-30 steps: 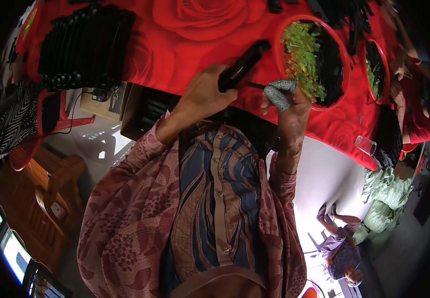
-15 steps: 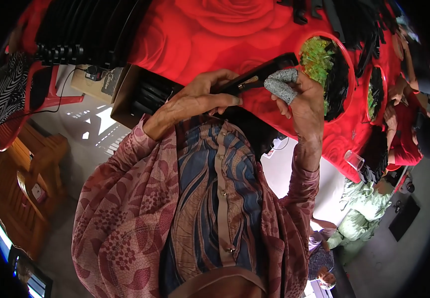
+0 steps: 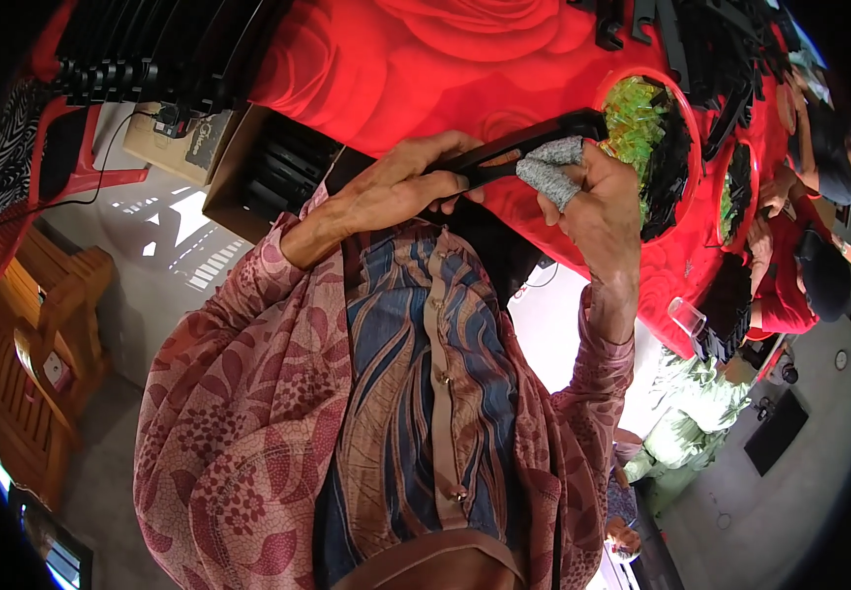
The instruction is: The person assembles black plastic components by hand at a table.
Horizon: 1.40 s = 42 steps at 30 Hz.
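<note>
A long black plastic strip (image 3: 548,129) slants above the red table, its far end close to a bowl. My left hand (image 3: 386,192) is closed round its near end, thumb on top. On the strip's right side is my right hand (image 3: 603,211), fingers curled in and a grey knitted sleeve (image 3: 550,167) on one bent finger. That finger's tip meets the strip; whether something small is pinched there is hidden. Just beyond my right hand sits a red-rimmed bowl (image 3: 689,113) with shiny yellow-green pieces (image 3: 632,118) and black pieces (image 3: 668,177).
Black strips (image 3: 160,49) stand stacked at the far left; more lie in a carton (image 3: 273,162) beside the table (image 3: 376,59). Loose black parts (image 3: 711,59) cover the far right. A second bowl (image 3: 748,187), a clear cup (image 3: 686,317) and a co-worker in red (image 3: 790,290) are at right.
The strip has shifted slightly right, and my left thumb lies further back along it. My right hand stays against the strip with its fingers bent. The whole view has turned a little.
</note>
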Available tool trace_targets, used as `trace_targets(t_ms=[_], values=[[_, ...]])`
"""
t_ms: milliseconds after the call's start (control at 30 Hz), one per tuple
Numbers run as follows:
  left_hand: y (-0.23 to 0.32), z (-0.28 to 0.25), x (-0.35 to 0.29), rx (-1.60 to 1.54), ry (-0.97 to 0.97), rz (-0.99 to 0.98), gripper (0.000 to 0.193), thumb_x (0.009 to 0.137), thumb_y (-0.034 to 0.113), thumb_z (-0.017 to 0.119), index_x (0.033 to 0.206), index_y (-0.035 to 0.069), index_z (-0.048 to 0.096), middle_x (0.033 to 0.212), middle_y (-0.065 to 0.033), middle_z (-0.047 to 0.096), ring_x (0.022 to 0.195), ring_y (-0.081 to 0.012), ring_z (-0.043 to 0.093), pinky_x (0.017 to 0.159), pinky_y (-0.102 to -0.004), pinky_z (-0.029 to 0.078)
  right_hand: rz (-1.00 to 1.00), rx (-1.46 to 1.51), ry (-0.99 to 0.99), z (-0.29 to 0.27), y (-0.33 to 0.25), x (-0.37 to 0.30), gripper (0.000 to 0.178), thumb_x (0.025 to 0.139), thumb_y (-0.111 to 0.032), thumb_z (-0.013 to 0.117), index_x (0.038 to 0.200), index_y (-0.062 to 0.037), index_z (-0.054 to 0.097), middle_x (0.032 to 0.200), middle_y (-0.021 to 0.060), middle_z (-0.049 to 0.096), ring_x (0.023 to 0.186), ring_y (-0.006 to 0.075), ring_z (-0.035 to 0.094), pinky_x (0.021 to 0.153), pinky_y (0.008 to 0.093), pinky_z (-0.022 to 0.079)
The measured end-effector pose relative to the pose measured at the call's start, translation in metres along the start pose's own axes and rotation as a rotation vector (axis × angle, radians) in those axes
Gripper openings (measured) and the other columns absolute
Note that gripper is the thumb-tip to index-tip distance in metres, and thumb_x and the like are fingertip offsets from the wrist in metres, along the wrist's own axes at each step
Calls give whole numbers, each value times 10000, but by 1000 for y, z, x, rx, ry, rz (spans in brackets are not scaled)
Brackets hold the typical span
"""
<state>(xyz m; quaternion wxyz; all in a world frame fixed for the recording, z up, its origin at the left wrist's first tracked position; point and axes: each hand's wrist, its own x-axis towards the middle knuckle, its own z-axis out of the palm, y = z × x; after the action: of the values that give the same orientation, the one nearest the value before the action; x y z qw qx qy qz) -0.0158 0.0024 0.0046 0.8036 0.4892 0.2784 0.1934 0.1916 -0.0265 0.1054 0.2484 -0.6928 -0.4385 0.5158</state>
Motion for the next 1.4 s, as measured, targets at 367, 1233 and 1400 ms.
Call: trace_targets(t_ms=[367, 1233, 1400], values=[[1, 5, -5, 414, 107, -8, 454, 913, 160, 410, 1310, -51, 475, 825, -147, 626, 771, -232, 632, 733, -379, 492, -130, 5, 31, 11, 16, 0, 121, 857, -36, 729, 876, 33, 631, 620, 16, 607, 525, 48, 501, 474, 236, 391], [11, 7, 4, 288, 114, 34, 449, 874, 16, 416, 1314, -53, 474, 937, -85, 583, 831, -153, 538, 796, -300, 460, -277, -241, 91, 7, 4, 12, 68, 704, 95, 539, 730, 64, 485, 591, 138, 610, 512, 104, 545, 461, 292, 429], [12, 5, 6, 302, 135, 49, 464, 865, 14, 425, 1322, -57, 470, 938, -86, 582, 807, -149, 525, 769, -301, 458, -204, -154, 54, 4, -1, 12, 44, 755, 75, 580, 795, 78, 562, 628, 111, 641, 519, 101, 548, 464, 285, 425]])
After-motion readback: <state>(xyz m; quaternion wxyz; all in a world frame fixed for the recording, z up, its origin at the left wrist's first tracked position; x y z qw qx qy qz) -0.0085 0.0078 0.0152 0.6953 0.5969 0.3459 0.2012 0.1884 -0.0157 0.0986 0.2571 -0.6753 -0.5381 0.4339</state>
